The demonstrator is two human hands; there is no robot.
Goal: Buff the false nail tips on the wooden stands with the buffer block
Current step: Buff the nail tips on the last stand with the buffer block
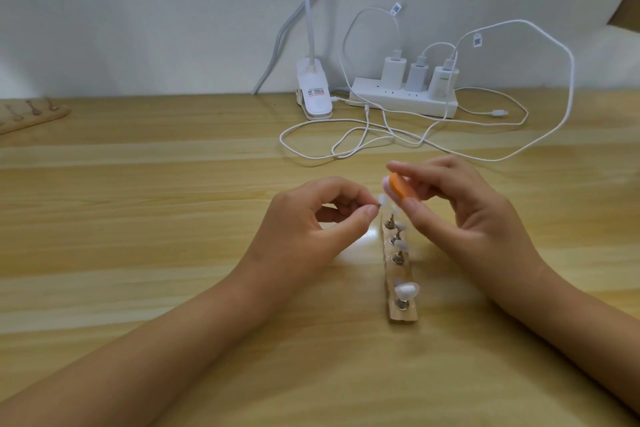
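at the far left edge a second wooden stand [31, 114] lies on the bench [138, 253]. the left hand [311, 222] is above mid-bench, its grip closed: thumb and forefinger pinch a thin metal peg [379, 206] topped by a false nail tip [382, 199]. behind, a white clip lamp [313, 94] stands by the wall. below the hands a wooden stand [401, 314] runs away from the viewer, with more pale nail tips [407, 289] on its pegs. the orange buffer block [400, 188] sits just beside the held tip, gripped between thumb and fingers of the right hand [460, 215]. a power strip [403, 100] and white cables [540, 146] lie beyond.
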